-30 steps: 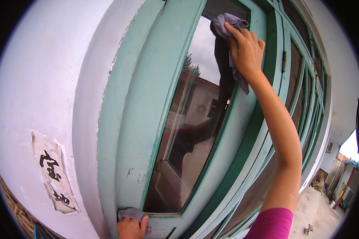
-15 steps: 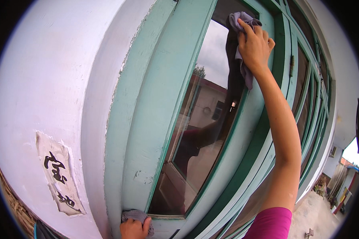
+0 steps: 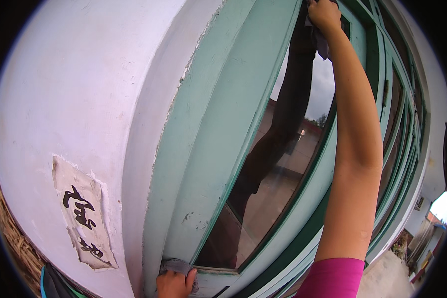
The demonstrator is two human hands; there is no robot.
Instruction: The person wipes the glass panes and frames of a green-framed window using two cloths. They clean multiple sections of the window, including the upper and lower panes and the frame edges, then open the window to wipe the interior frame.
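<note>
My right arm reaches up along a green-framed door with a glass pane (image 3: pixel 270 208). At the top of the pane my right hand (image 3: pixel 325 15) is closed on a purple-grey cloth (image 3: pixel 319 40), pressed to the glass, with one end hanging down. Part of that hand and cloth is cut off by the upper edge of the view. Low down, by the pane's bottom left corner, my left hand (image 3: pixel 174 285) grips a dark grey cloth (image 3: pixel 178 266) against the green wood (image 3: pixel 203 159). The arm's dark reflection shows in the glass.
A white wall (image 3: pixel 84 89) with a torn paper strip (image 3: pixel 83 213) bearing black brushwork stands to the left. Green window frames (image 3: pixel 400 134) with a hinge run along the right. Dry stalks (image 3: pixel 10 238) and a dark bag-like thing (image 3: pixel 57 284) lie at lower left.
My right hand has moved up and slightly right with its cloth, toward the top of the glass. The whole view has shifted a little. My left hand still grips its cloth low on the door.
</note>
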